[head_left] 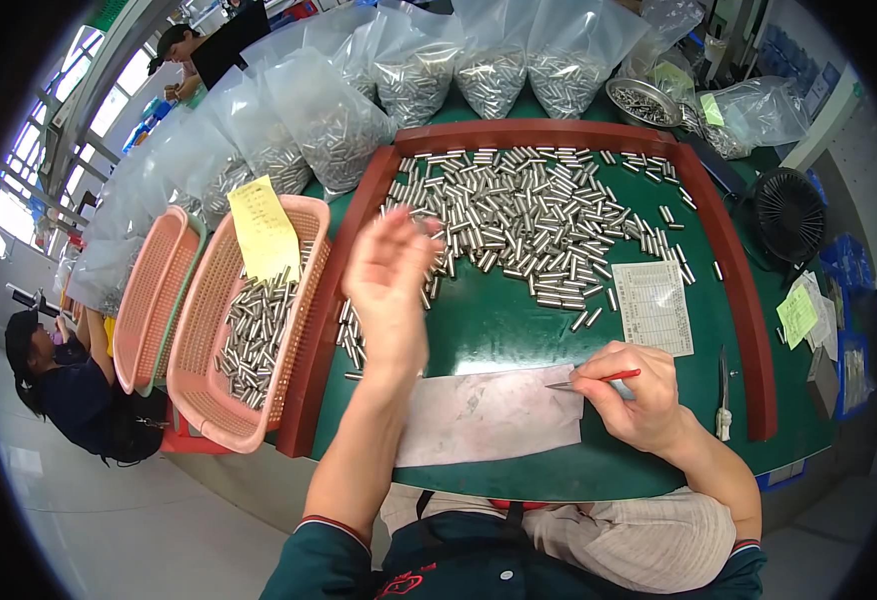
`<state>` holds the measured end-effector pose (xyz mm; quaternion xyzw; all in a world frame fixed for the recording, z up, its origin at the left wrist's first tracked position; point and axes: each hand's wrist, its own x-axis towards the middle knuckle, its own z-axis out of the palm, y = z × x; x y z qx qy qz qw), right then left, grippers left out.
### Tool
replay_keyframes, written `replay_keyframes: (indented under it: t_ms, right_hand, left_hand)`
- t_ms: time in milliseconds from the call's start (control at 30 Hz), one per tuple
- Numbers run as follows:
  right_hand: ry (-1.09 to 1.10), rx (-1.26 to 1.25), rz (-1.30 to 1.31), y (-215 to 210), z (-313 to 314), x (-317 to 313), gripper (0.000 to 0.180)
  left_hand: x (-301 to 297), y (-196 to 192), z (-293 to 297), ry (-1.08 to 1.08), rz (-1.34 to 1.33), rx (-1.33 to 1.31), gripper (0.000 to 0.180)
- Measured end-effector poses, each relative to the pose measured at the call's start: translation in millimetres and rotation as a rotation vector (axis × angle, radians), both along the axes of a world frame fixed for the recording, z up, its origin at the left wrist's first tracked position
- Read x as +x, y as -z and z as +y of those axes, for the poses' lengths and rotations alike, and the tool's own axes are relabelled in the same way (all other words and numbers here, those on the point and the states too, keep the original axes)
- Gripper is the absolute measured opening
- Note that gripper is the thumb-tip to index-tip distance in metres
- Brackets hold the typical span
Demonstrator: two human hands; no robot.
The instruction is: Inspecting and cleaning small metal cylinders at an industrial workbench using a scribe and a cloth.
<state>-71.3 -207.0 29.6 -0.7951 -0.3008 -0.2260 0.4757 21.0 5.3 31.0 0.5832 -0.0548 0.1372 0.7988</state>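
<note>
My left hand [391, 285] is raised above the left side of the green work mat [499, 320], fingers loosely apart, palm turned right; I cannot tell if it holds any pins. Below it lie a few small metal pins [351, 340]. A large heap of metal pins [529, 220] covers the far half of the mat. My right hand [634, 395] rests at the near right and grips red-handled tweezers [599, 380], their tip over a grey sheet [489, 415].
A red-brown frame [749, 300] borders the mat. Pink baskets [209, 360] at the left hold pins and a yellow note [264, 228]. Clear bags of pins [419, 70] line the back. A printed slip [654, 305], a metal bowl [644, 100], a black fan [789, 215]. People sit at far left.
</note>
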Motion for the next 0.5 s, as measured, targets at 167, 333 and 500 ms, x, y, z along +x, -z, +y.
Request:
replay_keyframes:
  t_ms: [167, 333, 500]
  right_hand:
    - [-0.001, -0.009, -0.008, -1.8, 0.3, 0.1, 0.018]
    - [-0.004, -0.015, -0.024, -0.1, 1.9, 0.6, 0.019]
    - [-0.012, -0.016, -0.028, 0.3, 1.7, 0.8, 0.018]
  left_hand:
    - [17.0, -26.0, 66.8, -0.941, -0.407, 0.674, 0.035]
    - [17.7, -23.3, 60.2, -1.021, -0.509, 0.981, 0.041]
    - [21.7, 14.7, 33.9, -0.383, -0.408, 1.243, 0.007]
